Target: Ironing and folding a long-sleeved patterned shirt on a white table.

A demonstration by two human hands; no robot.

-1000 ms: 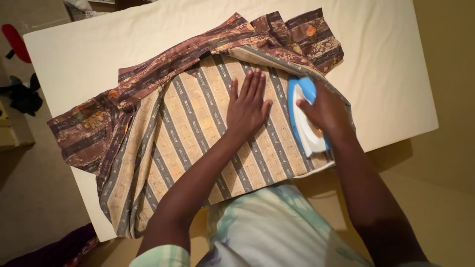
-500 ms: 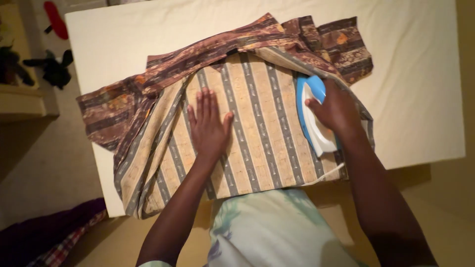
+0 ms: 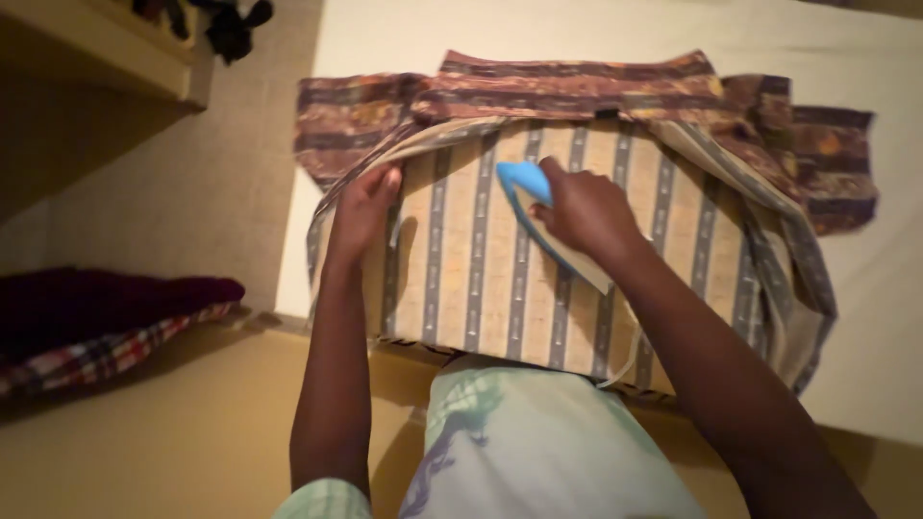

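Right hand [image 3: 588,213] wrapped tight around the blue iron [image 3: 524,187], pressing mid-garment on the striped garment [image 3: 481,279], spread at the white-covered board [image 3: 894,317]'s near edge. Left hand [image 3: 363,210] pinches the cloth's left fold, near the board's left edge.

The person is wearing a pale green garment with a faint check woven through it; a short sleeve [image 3: 322,500] of that cloth is showing at the bottom edge, ending above the elbow; both forearms are running bare down to the left hand [image 3: 363,213] and the right hand [image 3: 585,213]; no ring, watch or bracelet is showing on either; over the lap a light mint cloth [image 3: 538,447] is hanging, carrying a loose grey-violet printed figure and soft folds.
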